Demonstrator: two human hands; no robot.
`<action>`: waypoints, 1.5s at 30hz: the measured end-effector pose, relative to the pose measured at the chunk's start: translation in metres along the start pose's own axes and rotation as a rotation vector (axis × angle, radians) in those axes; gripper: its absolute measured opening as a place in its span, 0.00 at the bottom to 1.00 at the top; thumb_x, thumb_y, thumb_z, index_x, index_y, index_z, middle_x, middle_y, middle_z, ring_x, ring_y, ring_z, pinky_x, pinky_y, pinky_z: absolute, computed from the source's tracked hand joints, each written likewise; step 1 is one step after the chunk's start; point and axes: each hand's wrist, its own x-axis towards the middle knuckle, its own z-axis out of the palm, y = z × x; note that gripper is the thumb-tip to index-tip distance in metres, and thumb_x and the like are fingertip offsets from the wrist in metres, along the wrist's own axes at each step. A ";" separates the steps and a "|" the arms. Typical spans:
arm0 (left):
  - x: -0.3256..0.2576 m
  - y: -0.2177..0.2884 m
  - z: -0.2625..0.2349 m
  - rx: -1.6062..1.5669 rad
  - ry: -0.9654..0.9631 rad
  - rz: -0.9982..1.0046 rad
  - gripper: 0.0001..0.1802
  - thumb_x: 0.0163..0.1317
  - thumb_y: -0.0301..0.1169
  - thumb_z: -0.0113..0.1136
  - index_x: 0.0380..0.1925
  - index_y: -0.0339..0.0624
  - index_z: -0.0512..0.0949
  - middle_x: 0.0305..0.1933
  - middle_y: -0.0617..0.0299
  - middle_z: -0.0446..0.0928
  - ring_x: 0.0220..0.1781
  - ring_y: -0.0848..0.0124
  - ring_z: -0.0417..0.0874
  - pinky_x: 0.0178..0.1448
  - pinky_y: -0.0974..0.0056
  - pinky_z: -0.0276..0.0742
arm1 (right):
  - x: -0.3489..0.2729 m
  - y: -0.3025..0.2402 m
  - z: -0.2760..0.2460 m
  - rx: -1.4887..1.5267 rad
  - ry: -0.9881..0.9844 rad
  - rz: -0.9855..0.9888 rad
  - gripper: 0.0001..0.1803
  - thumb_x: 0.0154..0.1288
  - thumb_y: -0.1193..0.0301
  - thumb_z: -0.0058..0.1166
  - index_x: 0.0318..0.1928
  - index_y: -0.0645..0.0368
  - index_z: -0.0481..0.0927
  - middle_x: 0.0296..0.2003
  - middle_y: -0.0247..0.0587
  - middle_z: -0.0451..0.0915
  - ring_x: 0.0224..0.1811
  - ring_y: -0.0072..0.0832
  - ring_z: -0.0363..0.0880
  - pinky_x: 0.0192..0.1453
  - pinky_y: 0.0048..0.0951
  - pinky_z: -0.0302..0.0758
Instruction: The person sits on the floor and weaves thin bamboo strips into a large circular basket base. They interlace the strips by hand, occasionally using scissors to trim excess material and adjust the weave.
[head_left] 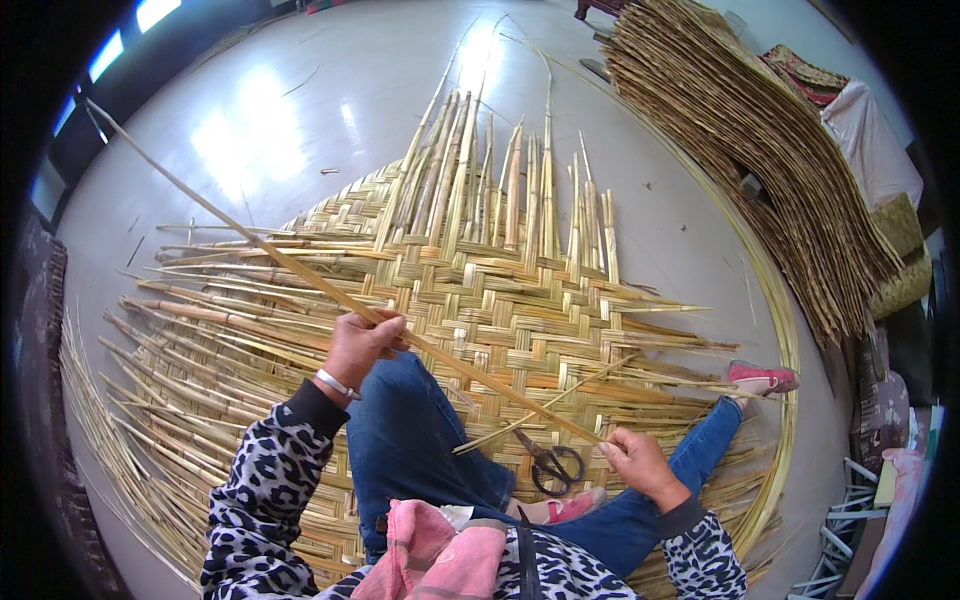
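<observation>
Left hand (362, 348) had thumb and fingers clamped on a long tan strip (480, 375), right hand (640, 462) pinched its near end; the strip slanted above the woven mat (510, 320), far end reaching out past the mat's left edge. Black-handled scissors (555, 468) lay toward the mat's near edge. A small white patch (457, 516) showed beside the pink cloth (440, 550), couldn't tell if it was a label.
</observation>
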 end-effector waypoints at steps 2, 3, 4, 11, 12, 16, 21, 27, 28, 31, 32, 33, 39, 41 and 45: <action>0.007 -0.002 -0.009 0.048 0.027 0.012 0.12 0.65 0.31 0.62 0.43 0.34 0.81 0.32 0.58 0.84 0.30 0.72 0.87 0.29 0.73 0.81 | -0.003 0.008 -0.002 -0.129 0.034 0.022 0.14 0.67 0.59 0.56 0.36 0.57 0.80 0.23 0.46 0.81 0.27 0.43 0.82 0.31 0.41 0.75; 0.014 -0.001 -0.016 0.059 0.054 -0.004 0.12 0.65 0.31 0.62 0.43 0.34 0.81 0.32 0.58 0.84 0.30 0.72 0.87 0.29 0.73 0.81 | -0.003 0.009 -0.005 -0.148 0.084 -0.015 0.14 0.67 0.58 0.56 0.36 0.56 0.80 0.24 0.47 0.81 0.27 0.46 0.81 0.32 0.43 0.75; 0.019 -0.003 -0.023 0.063 0.065 0.047 0.12 0.65 0.32 0.62 0.43 0.34 0.81 0.32 0.59 0.84 0.29 0.72 0.87 0.29 0.73 0.81 | -0.003 0.015 -0.005 -0.184 0.107 -0.009 0.14 0.66 0.57 0.56 0.36 0.55 0.80 0.24 0.48 0.81 0.28 0.48 0.81 0.32 0.45 0.75; 0.048 -0.012 -0.071 0.165 0.195 0.006 0.12 0.64 0.33 0.64 0.42 0.36 0.82 0.30 0.60 0.84 0.28 0.71 0.87 0.28 0.72 0.81 | -0.002 0.049 -0.015 -0.427 0.227 0.036 0.14 0.65 0.57 0.57 0.34 0.54 0.78 0.25 0.50 0.81 0.29 0.52 0.80 0.32 0.51 0.74; 0.051 -0.010 -0.079 0.183 0.196 -0.013 0.11 0.64 0.33 0.64 0.41 0.36 0.82 0.30 0.60 0.84 0.28 0.71 0.87 0.28 0.72 0.82 | -0.001 0.054 -0.018 -0.417 0.256 0.025 0.14 0.65 0.57 0.57 0.34 0.54 0.78 0.25 0.50 0.80 0.29 0.52 0.80 0.32 0.51 0.73; 0.060 -0.006 -0.094 0.184 0.157 -0.042 0.14 0.64 0.33 0.64 0.43 0.33 0.81 0.32 0.57 0.83 0.29 0.68 0.87 0.29 0.70 0.82 | 0.001 0.069 -0.021 -0.425 0.337 0.006 0.11 0.65 0.60 0.58 0.33 0.54 0.77 0.24 0.50 0.80 0.29 0.52 0.80 0.31 0.50 0.73; 0.100 0.008 -0.103 0.315 0.215 0.129 0.12 0.65 0.30 0.61 0.40 0.30 0.81 0.28 0.54 0.84 0.27 0.68 0.88 0.26 0.68 0.83 | 0.010 0.087 -0.033 -0.490 0.461 0.063 0.11 0.65 0.61 0.58 0.33 0.54 0.77 0.24 0.50 0.80 0.29 0.52 0.80 0.32 0.50 0.73; 0.160 0.025 -0.117 0.234 0.313 0.076 0.20 0.65 0.40 0.63 0.43 0.31 0.81 0.30 0.52 0.84 0.25 0.68 0.86 0.27 0.68 0.84 | 0.015 0.154 -0.055 -0.260 0.617 0.156 0.10 0.70 0.65 0.53 0.33 0.57 0.74 0.21 0.46 0.77 0.20 0.39 0.77 0.23 0.38 0.72; 0.174 0.024 -0.118 0.135 0.293 0.034 0.22 0.66 0.44 0.62 0.44 0.32 0.80 0.31 0.53 0.83 0.26 0.68 0.86 0.27 0.68 0.83 | 0.017 0.168 -0.059 -0.046 0.634 0.249 0.10 0.71 0.66 0.51 0.33 0.57 0.74 0.19 0.41 0.75 0.18 0.32 0.75 0.21 0.34 0.71; 0.224 0.006 -0.119 0.067 0.222 -0.074 0.26 0.66 0.54 0.59 0.45 0.40 0.78 0.33 0.62 0.82 0.31 0.72 0.84 0.31 0.67 0.80 | 0.018 0.204 -0.073 0.452 0.774 0.440 0.12 0.75 0.62 0.45 0.33 0.52 0.69 0.19 0.29 0.69 0.15 0.16 0.66 0.16 0.21 0.66; 0.244 -0.002 -0.117 0.112 0.225 -0.109 0.23 0.66 0.52 0.60 0.44 0.42 0.78 0.33 0.62 0.82 0.31 0.73 0.83 0.31 0.66 0.78 | 0.015 0.211 -0.075 0.678 0.803 0.423 0.12 0.75 0.60 0.46 0.33 0.51 0.69 0.20 0.28 0.69 0.15 0.16 0.66 0.16 0.21 0.66; 0.266 -0.012 -0.113 0.212 0.209 -0.113 0.27 0.65 0.53 0.60 0.43 0.37 0.82 0.32 0.57 0.84 0.33 0.69 0.84 0.37 0.62 0.79 | 0.013 0.217 -0.078 0.911 0.861 0.453 0.13 0.75 0.58 0.47 0.34 0.50 0.69 0.21 0.26 0.69 0.16 0.16 0.66 0.16 0.21 0.66; 0.358 -0.053 -0.071 0.803 0.235 -0.039 0.31 0.56 0.54 0.66 0.41 0.32 0.84 0.41 0.43 0.84 0.46 0.55 0.86 0.52 0.57 0.78 | 0.024 0.204 -0.058 1.114 0.819 0.548 0.13 0.73 0.55 0.49 0.35 0.47 0.70 0.21 0.23 0.68 0.16 0.16 0.66 0.18 0.22 0.67; 0.377 -0.057 -0.059 0.882 0.277 -0.035 0.33 0.53 0.55 0.69 0.41 0.32 0.84 0.43 0.42 0.84 0.49 0.53 0.85 0.55 0.57 0.78 | 0.033 0.192 -0.045 1.129 0.755 0.578 0.13 0.73 0.56 0.50 0.35 0.48 0.69 0.21 0.25 0.68 0.16 0.18 0.67 0.18 0.22 0.67; 0.409 -0.059 -0.048 0.661 0.353 -0.156 0.23 0.55 0.39 0.72 0.43 0.31 0.82 0.38 0.50 0.84 0.40 0.60 0.84 0.45 0.59 0.78 | 0.053 0.173 -0.020 1.224 0.667 0.546 0.12 0.73 0.59 0.51 0.35 0.49 0.69 0.22 0.29 0.70 0.17 0.21 0.68 0.19 0.24 0.69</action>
